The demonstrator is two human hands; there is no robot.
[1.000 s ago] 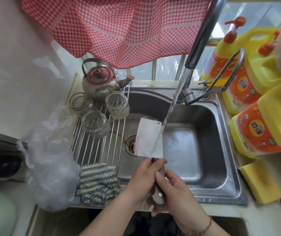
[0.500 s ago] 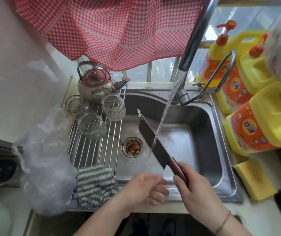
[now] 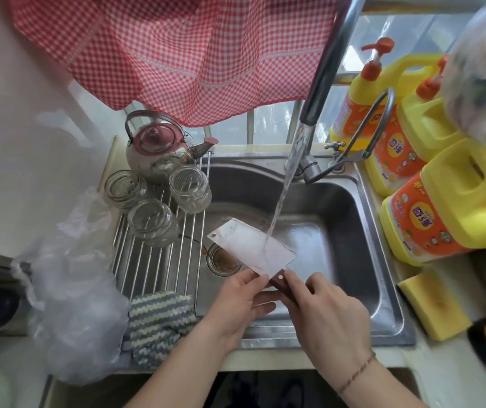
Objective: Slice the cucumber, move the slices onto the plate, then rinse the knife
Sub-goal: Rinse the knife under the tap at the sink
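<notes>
One head-worn camera looks steeply down, close over the sink (image 3: 383,290).

Both forearms reach forward, converging toward the middle. The right hand (image 3: 328,315) is curled in a grip around the knife handle (image 3: 283,285), knuckles up, index finger extended along its top, a thin bracelet at the wrist. The left hand (image 3: 240,304), just beside it, lies palm-inward, thumb and fingertips touching the blade's near edge.
</notes>
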